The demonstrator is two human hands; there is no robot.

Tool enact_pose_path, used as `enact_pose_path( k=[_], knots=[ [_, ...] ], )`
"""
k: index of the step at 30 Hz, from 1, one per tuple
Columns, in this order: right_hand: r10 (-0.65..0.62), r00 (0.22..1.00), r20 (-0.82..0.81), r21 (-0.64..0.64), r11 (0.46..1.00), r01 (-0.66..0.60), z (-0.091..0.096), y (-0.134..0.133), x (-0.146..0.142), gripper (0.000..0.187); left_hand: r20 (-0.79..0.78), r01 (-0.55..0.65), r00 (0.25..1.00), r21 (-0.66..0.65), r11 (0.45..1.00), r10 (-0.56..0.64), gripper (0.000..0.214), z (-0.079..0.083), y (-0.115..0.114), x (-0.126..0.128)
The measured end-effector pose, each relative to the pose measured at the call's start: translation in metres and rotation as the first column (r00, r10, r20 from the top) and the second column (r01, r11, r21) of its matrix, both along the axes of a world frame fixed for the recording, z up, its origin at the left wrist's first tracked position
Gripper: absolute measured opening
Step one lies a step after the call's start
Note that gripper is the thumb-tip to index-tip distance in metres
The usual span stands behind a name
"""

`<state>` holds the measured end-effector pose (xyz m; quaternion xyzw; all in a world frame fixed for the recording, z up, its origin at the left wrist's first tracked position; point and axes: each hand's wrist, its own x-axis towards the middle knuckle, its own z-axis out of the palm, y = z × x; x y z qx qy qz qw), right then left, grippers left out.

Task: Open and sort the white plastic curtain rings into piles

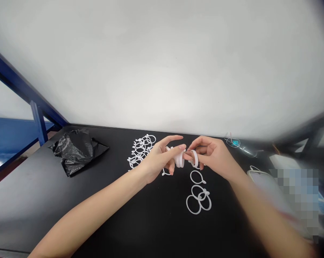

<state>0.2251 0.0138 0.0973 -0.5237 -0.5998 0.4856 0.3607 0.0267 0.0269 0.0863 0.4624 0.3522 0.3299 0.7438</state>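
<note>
Well left of the white plastic loops in the hands, a crumpled black plastic bag lies on the black table. Closer to the loops, on their left, sits a tangled heap of white ring ties. The left hand is curled half closed, thumb and fingers pinching the loops. Just right of them, the right hand, also half closed, pinches a further ring. Below and slightly right of the loops, several loose rings lie on the table, some overlapping.
</note>
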Motion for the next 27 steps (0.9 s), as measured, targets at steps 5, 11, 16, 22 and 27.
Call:
enact_pose_path(
  k=[5, 11, 16, 22, 27],
  knots=[
    [-0.03, 0.999, 0.018, 0.059, 0.998, 0.029, 0.0015, -0.0004, 0.0006, 0.029, -0.016, 0.046, 0.999, -0.08, 0.996, -0.047, 0.046, 0.0042, 0.001, -0.0019],
    [0.0, 1.0, -0.024, 0.105, 0.994, 0.002, 0.0019, -0.0003, -0.0046, 0.02, -0.032, 0.168, 0.985, -0.082, 0.982, -0.171, 0.055, 0.0049, 0.0009, -0.0029],
    [-0.042, 0.997, 0.071, 0.125, 0.992, 0.033, 0.0016, -0.0035, -0.0051, 0.019, 0.014, 0.189, 0.982, -0.076, 0.979, -0.189, 0.056, 0.006, 0.0, -0.0027],
    [-0.08, 0.993, 0.083, 0.195, 0.979, 0.063, 0.0037, -0.0063, -0.0059, 0.029, 0.161, 0.185, 0.971, -0.047, 0.982, -0.176, 0.034, 0.0035, 0.002, -0.0033],
    [-0.118, 0.993, -0.009, 0.238, 0.964, 0.116, 0.0032, -0.0026, -0.0044, 0.032, 0.222, 0.171, 0.96, 0.011, 0.985, -0.169, 0.031, 0.0028, 0.0041, -0.0042]
  ],
)
